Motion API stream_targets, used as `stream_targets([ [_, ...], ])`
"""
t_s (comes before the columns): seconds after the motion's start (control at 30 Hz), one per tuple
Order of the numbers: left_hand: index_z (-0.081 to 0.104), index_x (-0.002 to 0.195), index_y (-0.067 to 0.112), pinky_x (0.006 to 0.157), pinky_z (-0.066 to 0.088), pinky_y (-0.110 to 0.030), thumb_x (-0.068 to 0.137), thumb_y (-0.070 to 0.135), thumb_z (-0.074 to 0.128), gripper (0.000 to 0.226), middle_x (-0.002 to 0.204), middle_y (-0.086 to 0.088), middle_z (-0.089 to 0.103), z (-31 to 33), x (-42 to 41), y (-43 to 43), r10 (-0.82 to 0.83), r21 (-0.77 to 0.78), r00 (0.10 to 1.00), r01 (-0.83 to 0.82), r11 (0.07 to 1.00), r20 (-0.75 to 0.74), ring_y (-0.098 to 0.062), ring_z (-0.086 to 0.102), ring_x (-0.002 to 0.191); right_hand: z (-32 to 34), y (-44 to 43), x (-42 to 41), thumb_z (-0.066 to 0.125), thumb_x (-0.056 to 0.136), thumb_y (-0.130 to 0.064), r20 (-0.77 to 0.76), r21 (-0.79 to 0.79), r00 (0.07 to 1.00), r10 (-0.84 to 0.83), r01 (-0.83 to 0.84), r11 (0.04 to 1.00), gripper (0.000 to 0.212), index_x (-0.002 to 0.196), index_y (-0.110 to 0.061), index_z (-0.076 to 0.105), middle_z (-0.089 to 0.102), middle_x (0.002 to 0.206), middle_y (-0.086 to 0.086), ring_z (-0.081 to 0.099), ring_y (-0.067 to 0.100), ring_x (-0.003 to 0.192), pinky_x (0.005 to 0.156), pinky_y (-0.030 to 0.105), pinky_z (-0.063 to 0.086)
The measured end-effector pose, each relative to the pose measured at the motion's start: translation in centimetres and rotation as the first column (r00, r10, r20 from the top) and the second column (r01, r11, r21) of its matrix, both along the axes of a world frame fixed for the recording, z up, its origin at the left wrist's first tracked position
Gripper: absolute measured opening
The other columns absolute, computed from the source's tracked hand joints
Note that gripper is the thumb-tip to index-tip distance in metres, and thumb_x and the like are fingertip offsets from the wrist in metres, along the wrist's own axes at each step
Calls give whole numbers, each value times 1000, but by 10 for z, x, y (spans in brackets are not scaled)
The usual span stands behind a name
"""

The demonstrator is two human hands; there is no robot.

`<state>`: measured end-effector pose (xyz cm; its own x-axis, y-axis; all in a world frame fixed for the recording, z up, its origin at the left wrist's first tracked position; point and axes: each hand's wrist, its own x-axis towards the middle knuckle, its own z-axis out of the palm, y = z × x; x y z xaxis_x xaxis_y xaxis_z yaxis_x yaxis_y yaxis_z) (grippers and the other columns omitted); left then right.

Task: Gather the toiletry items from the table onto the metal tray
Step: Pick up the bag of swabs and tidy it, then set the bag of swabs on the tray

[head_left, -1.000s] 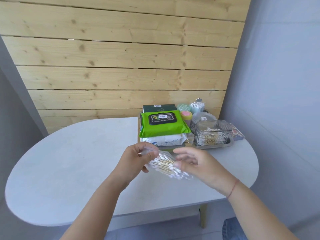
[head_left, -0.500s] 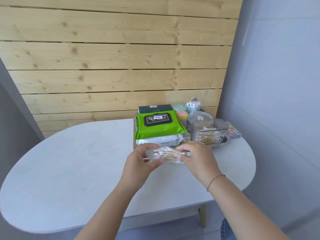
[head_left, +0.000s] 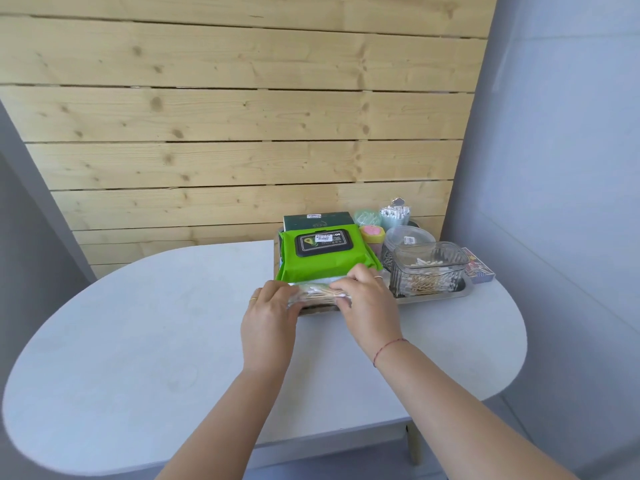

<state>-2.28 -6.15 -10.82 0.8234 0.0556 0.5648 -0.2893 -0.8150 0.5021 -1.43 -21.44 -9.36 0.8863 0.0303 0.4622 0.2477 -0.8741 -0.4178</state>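
A clear bag of cotton swabs (head_left: 317, 295) is held between my left hand (head_left: 268, 315) and my right hand (head_left: 369, 303), right at the front edge of the metal tray (head_left: 433, 298). On the tray lies a green wet-wipes pack (head_left: 323, 254) stacked on a white pack, with a dark green box (head_left: 317, 219) behind. A clear ribbed container of swabs (head_left: 427, 270) stands on the tray's right side. Whether the bag rests on the tray is hidden by my hands.
Behind the container stand a round clear tub (head_left: 405, 237), a pink-topped jar (head_left: 372, 235) and a cup of swabs (head_left: 394, 214). A small patterned box (head_left: 478, 268) lies right of the tray. The white oval table (head_left: 156, 341) meets a wooden plank wall (head_left: 242, 116).
Both hands carried the bag of swabs forward from above the middle of the table to the tray's front edge, just below the wipes packs.
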Motion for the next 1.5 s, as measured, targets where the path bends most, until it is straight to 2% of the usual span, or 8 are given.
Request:
stream_targets([
  [0.23,68,63,15,48,48,-33,70,4,61,15,61,-2,66,-4,12,7,-8,128,997,18,992,-80,-31,59,57,-4,-6,6,62,80,-4,-63,110,998,-3,10,994,14,91,-9,69,73,94,5,64,28,89,72,35,47],
  [0.37,69,60,20,50,36,-31,59,1,57,23,59,2,65,-5,14,7,29,273,998,-11,962,-60,-29,57,55,-15,-5,13,64,72,-4,9,3,999,-46,46,999,13,74,-15,72,73,70,3,67,30,69,70,36,50],
  [0.57,74,73,23,58,46,-32,59,2,55,31,70,5,69,-7,4,7,50,310,998,-35,950,-38,-28,65,65,-24,4,5,65,67,-7,46,-179,988,-150,156,971,22,78,-24,73,69,76,-1,65,28,76,75,36,50],
  [0.77,72,98,17,72,49,-38,73,4,51,35,100,-2,71,10,-4,-7,-32,124,997,23,992,77,-31,64,86,26,-16,-21,54,81,-12,258,119,966,-14,-17,993,23,98,-14,69,64,101,3,65,22,77,67,30,52],
  [0.93,71,95,18,73,41,-31,79,10,45,32,98,3,68,28,-17,-40,-190,97,966,175,980,172,-22,56,88,72,-76,-32,53,79,-6,391,281,907,-157,45,959,22,95,-13,67,62,94,-2,62,16,75,73,29,49],
  [1.17,68,89,23,68,41,-22,77,9,47,29,89,10,65,22,-15,-84,-342,83,936,335,938,85,-14,57,81,66,-202,3,58,81,-4,-237,155,912,-334,375,914,41,121,-16,59,51,129,8,45,28,125,104,34,33],
  [1.3,68,89,26,70,44,-21,77,13,46,28,89,12,66,23,-6,-118,-468,118,878,457,882,99,-9,56,84,44,-233,30,62,78,-5,-561,60,812,-159,232,971,74,144,-17,30,33,148,8,37,26,134,106,30,33],
  [1.5,53,87,40,66,43,-5,65,26,49,27,90,22,55,-6,16,-136,-640,170,768,635,754,-32,4,53,79,25,-257,81,72,71,-14,-699,-37,713,-51,34,999,105,151,-26,4,0,160,-3,12,25,146,116,36,22],
])
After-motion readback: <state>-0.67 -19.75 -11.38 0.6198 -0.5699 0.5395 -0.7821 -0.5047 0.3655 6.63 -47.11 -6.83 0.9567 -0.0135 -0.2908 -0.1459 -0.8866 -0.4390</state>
